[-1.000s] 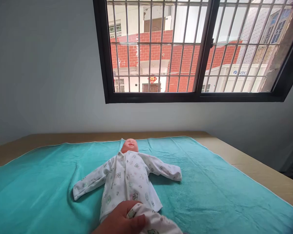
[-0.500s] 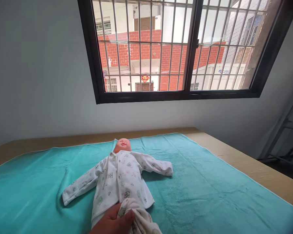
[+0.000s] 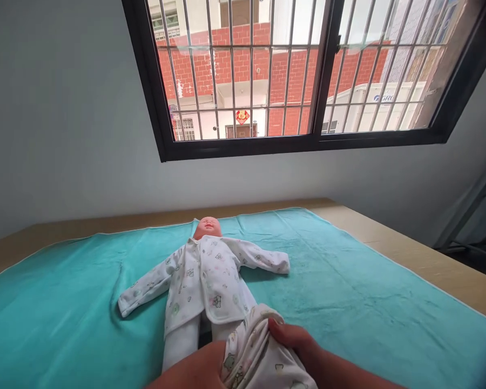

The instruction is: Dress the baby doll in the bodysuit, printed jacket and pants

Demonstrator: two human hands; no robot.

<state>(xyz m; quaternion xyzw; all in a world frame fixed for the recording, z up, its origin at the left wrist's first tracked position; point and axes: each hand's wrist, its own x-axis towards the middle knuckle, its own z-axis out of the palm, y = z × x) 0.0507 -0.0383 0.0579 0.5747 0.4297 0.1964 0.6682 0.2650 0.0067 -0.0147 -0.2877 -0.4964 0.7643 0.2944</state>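
A baby doll (image 3: 204, 281) lies on its back, head away from me, in a white long-sleeved jacket with small printed animals. Its sleeves spread to both sides and its white legs (image 3: 182, 340) show below the hem. Over the leg on the right are bunched matching baby pants (image 3: 259, 346), gathered in folds. My left hand (image 3: 202, 364) is closed on their left side, its fingertips hidden by the cloth. On the right side my right hand (image 3: 294, 337) grips the fabric, thumb on top and the other fingers mostly out of sight.
A turquoise blanket (image 3: 340, 302) with some creases covers most of the wooden table (image 3: 413, 254). Behind it rises a grey wall (image 3: 85, 178) with a black-framed, barred window (image 3: 243, 143). A metal rack (image 3: 473, 216) stands at the far right.
My right hand has come into view and taken hold of the pants. The pants have moved right and are spread wider. The doll's legs now show more; the view has tilted down slightly.
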